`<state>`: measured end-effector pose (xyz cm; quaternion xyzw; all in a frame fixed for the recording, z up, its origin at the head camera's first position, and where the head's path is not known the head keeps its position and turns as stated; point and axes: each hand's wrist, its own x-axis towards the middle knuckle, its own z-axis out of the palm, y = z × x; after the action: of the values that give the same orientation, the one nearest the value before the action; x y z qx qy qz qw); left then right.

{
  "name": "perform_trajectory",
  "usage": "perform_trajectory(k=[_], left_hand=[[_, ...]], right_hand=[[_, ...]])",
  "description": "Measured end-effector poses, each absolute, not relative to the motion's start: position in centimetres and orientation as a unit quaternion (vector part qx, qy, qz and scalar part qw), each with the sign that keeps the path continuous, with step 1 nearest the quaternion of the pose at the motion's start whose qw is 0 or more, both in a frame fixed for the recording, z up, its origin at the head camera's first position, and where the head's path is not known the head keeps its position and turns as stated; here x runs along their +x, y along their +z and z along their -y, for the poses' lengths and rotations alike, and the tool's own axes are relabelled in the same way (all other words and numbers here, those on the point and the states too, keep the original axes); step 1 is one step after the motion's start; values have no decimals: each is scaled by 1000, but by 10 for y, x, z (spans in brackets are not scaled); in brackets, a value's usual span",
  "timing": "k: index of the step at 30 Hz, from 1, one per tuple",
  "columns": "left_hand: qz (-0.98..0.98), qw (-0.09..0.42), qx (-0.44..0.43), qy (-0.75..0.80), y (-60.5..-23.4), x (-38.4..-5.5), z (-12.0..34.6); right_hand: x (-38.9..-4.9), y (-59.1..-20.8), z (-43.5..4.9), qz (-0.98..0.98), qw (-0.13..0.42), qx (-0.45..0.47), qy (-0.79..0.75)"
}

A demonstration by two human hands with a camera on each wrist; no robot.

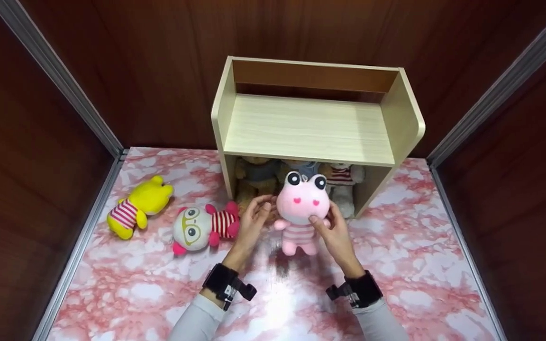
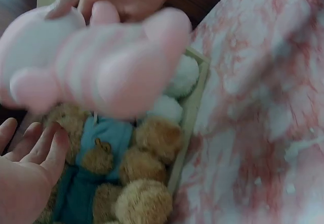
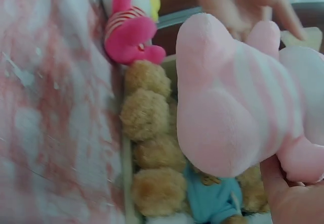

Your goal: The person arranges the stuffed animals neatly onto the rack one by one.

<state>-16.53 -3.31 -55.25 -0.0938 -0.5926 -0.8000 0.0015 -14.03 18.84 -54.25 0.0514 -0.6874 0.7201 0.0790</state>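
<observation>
Pink plush frog toy [image 1: 303, 210], gripped in right hand [image 1: 335, 233]. Faces head camera, head up; sits between both hands, just in front of lower compartment of pale wood-grain shelf unit [image 1: 311, 128].

Right: clamped on frog's side, thumb in front at muzzle edge, fingers behind. Left hand [image 1: 252, 225]: fingers apart, loosely extended, near frog with a gap. Frog blurred in left wrist view.

In lower compartment, partly hidden behind frog: brown bear in darker top [image 1: 259, 173] at left; bear in light blue top [image 2: 114, 138] at middle; white plush in red-striped top [image 1: 341, 176] at right.

Left of unit, on pink-and-white marbled surface [image 1: 420, 265]: panda-like plush [image 1: 202, 229], face up, head leftward; farther left, yellow plush [image 1: 145, 199] with striped middle, well apart from frog.
</observation>
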Motion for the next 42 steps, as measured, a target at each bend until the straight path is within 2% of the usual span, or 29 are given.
perform_trajectory(k=[9,22,31,42], left_hand=[[633,32,-62,-771,-565,-165,55],[617,40,-55,-784,-583,-162,76],[634,57,-7,-771,-592,-157,89],[637,48,-2,-769,-592,-153,94]], right_hand=[[-148,-493,-214,701,140,76,696],[-168,-414,-240,669,249,103,693],[-206,-376,-249,666,252,110,694],[-246,-355,-257,636,283,86,712]])
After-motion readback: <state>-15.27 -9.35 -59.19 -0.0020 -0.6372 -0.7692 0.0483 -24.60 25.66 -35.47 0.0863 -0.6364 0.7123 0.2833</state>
